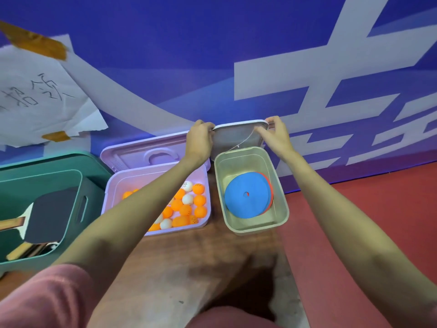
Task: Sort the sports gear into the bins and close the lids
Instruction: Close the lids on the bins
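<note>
A blue banner (pixel 165 55) with large pale lettering fills the background, its upper and right parts cut off by the frame. A wooden bench (pixel 189 256) carries three bins. The green bin (pixel 92 185) at the left is cut off by the frame edge; inside lie paddles (pixel 47 216), their handles only partly visible. The lilac bin (pixel 153 178) in the middle stands open with its lid (pixel 142 152) leaning back against the banner; the orange and white balls (pixel 186 209) in it are partly hidden by the person's left forearm. The beige bin (pixel 281 209) at the right holds blue discs (pixel 246 197) stacked over a red one, of which only an edge shows. Its beige lid (pixel 236 138) stands tilted above the bin's far rim. The left hand (pixel 199 138) grips the lid's left edge and the right hand (pixel 275 133) its right corner, fingers curled over the rim. A taped paper (pixel 35 95) with handwriting, hard to read, hangs at the upper left.
</note>
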Demonstrator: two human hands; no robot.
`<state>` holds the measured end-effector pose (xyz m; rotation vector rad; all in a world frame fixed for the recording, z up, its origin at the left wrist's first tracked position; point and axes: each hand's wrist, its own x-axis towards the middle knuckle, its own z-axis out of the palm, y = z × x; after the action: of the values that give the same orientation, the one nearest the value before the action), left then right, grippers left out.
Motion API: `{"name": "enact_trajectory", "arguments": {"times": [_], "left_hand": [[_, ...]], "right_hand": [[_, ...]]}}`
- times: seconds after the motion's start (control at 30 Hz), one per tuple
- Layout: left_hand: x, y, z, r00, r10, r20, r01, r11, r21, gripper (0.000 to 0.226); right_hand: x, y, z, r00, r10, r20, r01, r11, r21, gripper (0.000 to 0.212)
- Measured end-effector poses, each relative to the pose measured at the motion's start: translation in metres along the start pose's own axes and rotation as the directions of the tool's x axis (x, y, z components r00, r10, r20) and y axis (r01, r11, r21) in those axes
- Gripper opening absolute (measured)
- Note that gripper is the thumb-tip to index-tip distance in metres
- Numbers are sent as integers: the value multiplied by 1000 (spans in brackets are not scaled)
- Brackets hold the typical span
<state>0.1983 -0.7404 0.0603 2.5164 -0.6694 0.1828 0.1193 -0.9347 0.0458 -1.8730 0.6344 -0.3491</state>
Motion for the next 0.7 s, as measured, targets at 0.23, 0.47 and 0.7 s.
{"name": "enact_trajectory", "arguments": {"times": [0.23, 0.47, 0.7], "left_hand": [[-49, 13, -31, 988, 114, -104, -124, 988, -95, 24], [-127, 17, -39, 952, 304, -33, -304, 932, -197, 19], [-194, 7, -10, 891, 435, 127, -428, 900, -80, 33]], "right_hand": [[-49, -11, -21, 990, -51, -133, 70, 987, 143, 33], [-112, 11, -45, 970, -104, -219, 105, 994, -6, 10], [-170, 57, -45, 994, -18, -111, -2, 983, -182, 30]]}}
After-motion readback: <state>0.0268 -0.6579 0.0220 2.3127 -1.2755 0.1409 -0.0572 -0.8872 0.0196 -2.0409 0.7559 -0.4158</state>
